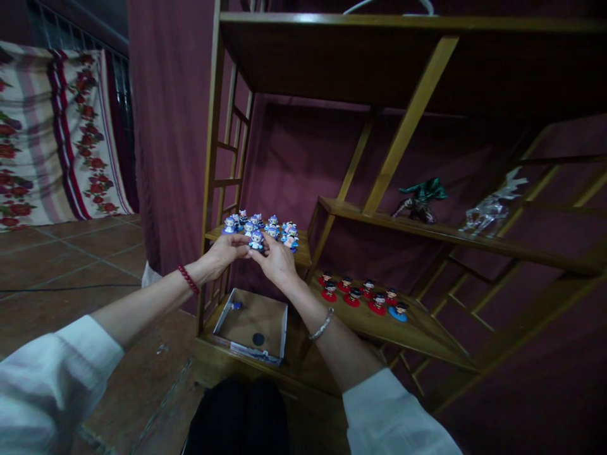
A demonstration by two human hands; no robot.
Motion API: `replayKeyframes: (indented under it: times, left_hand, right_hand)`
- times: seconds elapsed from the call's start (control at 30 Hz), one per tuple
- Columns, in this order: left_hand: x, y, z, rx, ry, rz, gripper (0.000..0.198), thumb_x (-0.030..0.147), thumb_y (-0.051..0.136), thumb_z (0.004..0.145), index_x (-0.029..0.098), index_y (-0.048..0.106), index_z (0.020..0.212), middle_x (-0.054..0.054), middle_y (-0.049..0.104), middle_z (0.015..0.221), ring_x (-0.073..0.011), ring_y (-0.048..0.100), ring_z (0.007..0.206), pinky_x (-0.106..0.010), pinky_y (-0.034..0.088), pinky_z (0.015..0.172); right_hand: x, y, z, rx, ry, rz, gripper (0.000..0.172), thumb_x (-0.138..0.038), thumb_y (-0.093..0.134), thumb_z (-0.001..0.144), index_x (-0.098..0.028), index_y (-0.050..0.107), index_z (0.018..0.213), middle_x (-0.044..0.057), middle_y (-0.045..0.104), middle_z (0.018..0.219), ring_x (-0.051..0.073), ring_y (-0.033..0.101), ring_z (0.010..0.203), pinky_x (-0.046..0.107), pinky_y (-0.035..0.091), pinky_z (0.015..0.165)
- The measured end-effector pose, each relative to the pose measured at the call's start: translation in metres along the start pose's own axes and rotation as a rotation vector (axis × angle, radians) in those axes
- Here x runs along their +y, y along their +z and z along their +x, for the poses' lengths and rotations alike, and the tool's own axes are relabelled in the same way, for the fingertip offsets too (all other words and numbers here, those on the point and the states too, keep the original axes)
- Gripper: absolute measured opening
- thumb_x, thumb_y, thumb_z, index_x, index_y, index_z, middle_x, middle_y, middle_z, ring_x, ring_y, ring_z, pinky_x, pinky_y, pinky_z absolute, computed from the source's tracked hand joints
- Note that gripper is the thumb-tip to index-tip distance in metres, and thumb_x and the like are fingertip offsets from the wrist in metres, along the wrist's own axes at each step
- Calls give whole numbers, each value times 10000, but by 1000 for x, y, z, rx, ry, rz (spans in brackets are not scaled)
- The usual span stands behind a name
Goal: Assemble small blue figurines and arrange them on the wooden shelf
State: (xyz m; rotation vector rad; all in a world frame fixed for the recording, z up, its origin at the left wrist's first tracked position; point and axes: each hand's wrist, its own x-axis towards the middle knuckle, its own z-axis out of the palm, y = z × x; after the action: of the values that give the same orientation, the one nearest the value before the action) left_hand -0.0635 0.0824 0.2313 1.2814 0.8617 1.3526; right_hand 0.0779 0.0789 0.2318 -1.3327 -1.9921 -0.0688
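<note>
- Two dark-clad legs (238, 417) are nearest you, just in front of the shallow box (234, 328).
- Inside that box lie a dark disc (258, 339) and a small purple piece (236, 306).
- Above the box, your left hand (224, 254) and right hand (279, 260) meet around one purple-haired figurine (257, 240), fingertips drawn in against it from both sides.
- Higher than the box, just behind your fingers, similar figurines (272, 229) cluster on a small shelf (303, 254).
- Right of the box, red-based figures (352, 297) stand with a blue-based one (399, 311).
- Farther right and above the box: a green-caped figure (427, 197) and a clear figure (490, 212).
- Well left of the box hangs a floral cloth (85, 145).
</note>
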Motion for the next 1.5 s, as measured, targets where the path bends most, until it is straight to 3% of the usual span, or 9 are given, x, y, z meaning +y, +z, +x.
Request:
replayKeyframes:
  times: [0.3, 0.5, 0.93, 1.23, 1.5]
  left_hand:
    - [-3, -6, 4, 5, 11, -6, 246, 100, 697, 578, 99, 566, 786, 16, 590, 626, -74, 551, 565, -247, 468, 633]
    - [-6, -6, 7, 38, 11, 23, 191, 75, 666, 603, 102, 570, 766, 16, 590, 623, -72, 551, 567, -227, 473, 606]
    - [-7, -11, 9, 47, 31, 77, 168, 125, 662, 628, 102, 588, 777, 11, 598, 601, -75, 542, 522, -238, 471, 584]
    - [-16, -42, 30, 308, 142, 236, 85, 118, 570, 678, 131, 560, 762, 11, 578, 542, -105, 557, 495, -230, 446, 560]
    - [-11, -53, 45, 466, 241, 609, 260, 192, 649, 611, 146, 595, 861, -57, 641, 764, -164, 594, 673, -262, 428, 691]
  right_hand:
    - [-8, -1, 2, -44, 10, -120, 477, -424, 534, 776, -202, 473, 1195, 72, 653, 896, 204, 594, 821, 294, 441, 708]
    - [-8, 0, 4, -28, -21, -115, 453, -412, 531, 782, -193, 479, 1175, 74, 643, 948, 195, 594, 833, 286, 433, 725]
    - [-11, 2, 7, -44, -9, -162, 543, -403, 536, 782, -193, 398, 1264, 99, 628, 1027, 231, 580, 927, 325, 428, 777]
    - [-10, 4, 7, -23, -39, -202, 573, -395, 527, 784, -176, 371, 1290, 94, 637, 994, 226, 582, 905, 321, 434, 777]
    - [-10, 5, 8, -20, -38, -196, 591, -400, 518, 788, -176, 352, 1308, 105, 611, 1077, 233, 554, 981, 331, 420, 824]
